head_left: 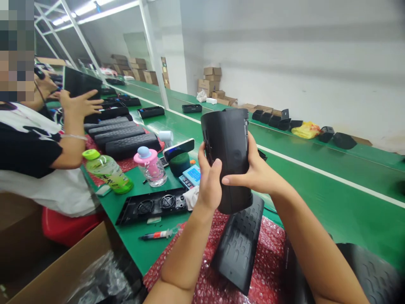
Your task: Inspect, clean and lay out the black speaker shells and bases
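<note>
The left hand [210, 183] and the right hand [255, 169] are both clamped on one black case [232, 143]. The left hand grips one side and the right hand grips the other, with both thumbs on the front. The case is up in the air, standing nearly straight, over the green table [348, 207]. Under it, a long black cover [238, 249] with little bumps lies on red bubble wrap [272, 253]. To the left is a flat black panel [167, 202] with two round rings in it. Just below the panel lies a thin tube [156, 234] with an orange band. Farther back are a green bottle [110, 173] that leans over, a clear cup [155, 173] with a pink lid, a phone [179, 148] and a small blue gadget [192, 174]. At the far left, another person's hand [74, 103] is at a big black piece [82, 82]. By the wall, a yellow bag [306, 130] sits near some black boxes [272, 118]. A cardboard box [72, 261] with clear plastic [104, 278] inside is at the lower left.
</note>
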